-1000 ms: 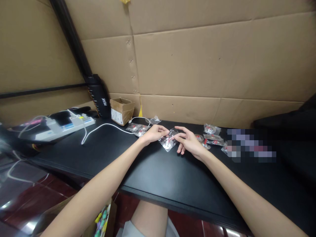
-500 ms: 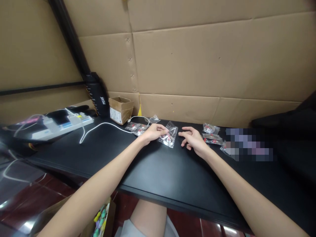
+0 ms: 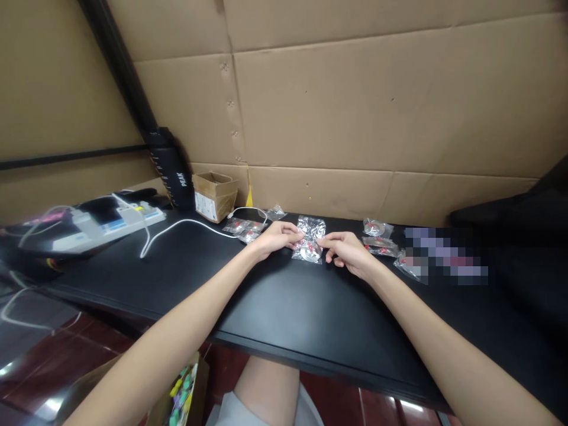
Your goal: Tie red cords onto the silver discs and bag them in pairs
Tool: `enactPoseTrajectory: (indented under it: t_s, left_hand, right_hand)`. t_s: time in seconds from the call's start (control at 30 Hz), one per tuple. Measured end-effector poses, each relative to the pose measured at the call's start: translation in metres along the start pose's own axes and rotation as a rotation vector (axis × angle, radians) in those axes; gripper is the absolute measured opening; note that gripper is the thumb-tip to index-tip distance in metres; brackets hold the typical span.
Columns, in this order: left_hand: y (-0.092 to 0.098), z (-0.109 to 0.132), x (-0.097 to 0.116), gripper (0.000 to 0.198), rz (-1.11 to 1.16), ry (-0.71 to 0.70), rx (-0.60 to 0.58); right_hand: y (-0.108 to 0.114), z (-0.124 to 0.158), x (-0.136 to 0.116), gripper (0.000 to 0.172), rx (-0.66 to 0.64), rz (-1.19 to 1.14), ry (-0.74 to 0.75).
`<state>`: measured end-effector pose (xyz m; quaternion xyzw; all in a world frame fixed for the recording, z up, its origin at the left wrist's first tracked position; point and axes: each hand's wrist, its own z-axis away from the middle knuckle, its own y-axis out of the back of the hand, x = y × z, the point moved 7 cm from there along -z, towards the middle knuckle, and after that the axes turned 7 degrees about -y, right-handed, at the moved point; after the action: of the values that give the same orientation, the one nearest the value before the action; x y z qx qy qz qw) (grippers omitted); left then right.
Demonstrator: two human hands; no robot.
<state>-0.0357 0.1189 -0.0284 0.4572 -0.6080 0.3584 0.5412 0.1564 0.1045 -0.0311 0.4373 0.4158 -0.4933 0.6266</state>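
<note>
Between my hands, over the black table, is a clear plastic packet (image 3: pixel 310 253) with a shiny round item and a red piece inside. My left hand (image 3: pixel 279 238) pinches its left edge. The right edge is pinched by the thumb and forefinger of my right hand (image 3: pixel 348 251), whose other fingers are loosely curled. Similar packets (image 3: pixel 242 226) lie beyond my left hand, with one more (image 3: pixel 276 212) near the cardboard wall. To the right of my right hand are several others (image 3: pixel 380 247).
A small open cardboard box (image 3: pixel 213 198) and a black bottle (image 3: pixel 171 171) stand at the back left. A white cable (image 3: pixel 190 221) runs from a power strip (image 3: pixel 110 229). Black fabric (image 3: pixel 523 236) lies at the right. Below the table is a box of colourful items (image 3: pixel 181 396).
My right hand has moved left and closed on the packet's right edge. The packet has turned from tilted to nearly straight.
</note>
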Motion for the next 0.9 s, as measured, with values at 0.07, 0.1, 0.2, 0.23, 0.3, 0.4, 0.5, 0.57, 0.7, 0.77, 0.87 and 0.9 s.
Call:
enactPoseTrajectory:
  t_s: [0.07,0.1,0.2,0.23,0.3,0.4,0.5,0.57,0.7,0.77,0.87,0.9]
  left_hand:
    - [0.001,0.000,0.000,0.034,-0.004,0.015,0.000]
    - [0.000,0.000,0.000,0.032,-0.014,0.018,-0.004]
    - [0.001,-0.001,0.001,0.024,-0.122,-0.006,-0.015]
    - [0.002,-0.002,0.002,0.022,-0.178,-0.025,-0.014]
    - [0.005,-0.004,0.003,0.018,-0.293,-0.074,-0.005]
    - [0.008,-0.008,0.003,0.017,-0.433,-0.144,-0.016]
    - [0.009,-0.009,0.004,0.019,-0.511,-0.189,-0.040]
    - [0.007,-0.009,0.004,0.021,-0.500,-0.199,-0.065]
    - [0.004,-0.008,0.004,0.023,-0.411,-0.179,-0.096]
    - [0.005,-0.008,0.005,0.024,-0.382,-0.171,-0.076]
    - [0.007,-0.008,0.005,0.027,-0.343,-0.167,-0.069]
    - [0.007,-0.008,0.005,0.028,-0.334,-0.169,-0.072]
  right_hand:
    - [0.002,-0.001,-0.001,0.010,0.005,0.013,0.001]
    - [0.003,-0.002,0.000,0.009,0.006,0.019,0.005]
    - [0.005,-0.005,0.001,0.007,0.010,0.055,0.041]
    - [0.006,-0.006,0.002,0.007,0.011,0.077,0.062]
    - [0.008,-0.006,0.001,0.008,0.022,0.146,0.115]
    - [0.011,-0.005,-0.005,0.014,0.058,0.327,0.209]
    - [0.013,-0.004,-0.010,0.018,0.051,0.466,0.256]
    - [0.014,-0.005,-0.010,0.020,0.023,0.453,0.266]
    - [0.015,-0.008,-0.009,0.032,-0.028,0.334,0.291]
    - [0.015,-0.008,-0.007,0.031,-0.045,0.305,0.284]
    - [0.016,-0.009,-0.006,0.030,-0.033,0.293,0.258]
    - [0.016,-0.009,-0.005,0.030,-0.026,0.291,0.256]
